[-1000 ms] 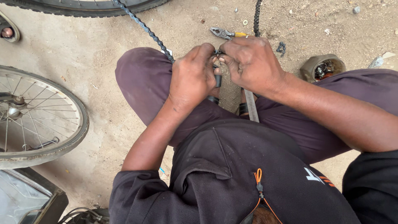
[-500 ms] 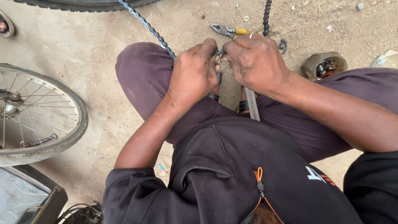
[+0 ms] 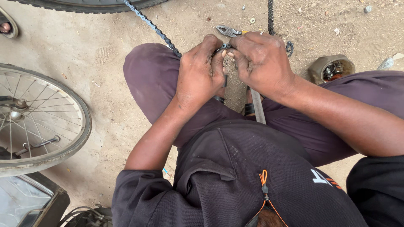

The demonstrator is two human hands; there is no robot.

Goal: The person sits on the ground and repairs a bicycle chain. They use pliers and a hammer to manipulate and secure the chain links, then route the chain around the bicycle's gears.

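Chain (image 3: 153,28) pinched btwn both hands (image 3: 229,63), knees flanking

Soft, even daylight falls from above, bright without glare. The sandy ground (image 3: 105,84) carries only faint, diffuse shadows. Focus is sharp at centre, with slight wide-angle stretching toward the edges.

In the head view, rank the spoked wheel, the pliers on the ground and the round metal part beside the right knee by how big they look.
1. Spoked wheel, by far the largest, though cut off by the frame edge.
2. Round metal part.
3. Pliers, mostly hidden behind the right hand, so their rank against the metal part is unsure.
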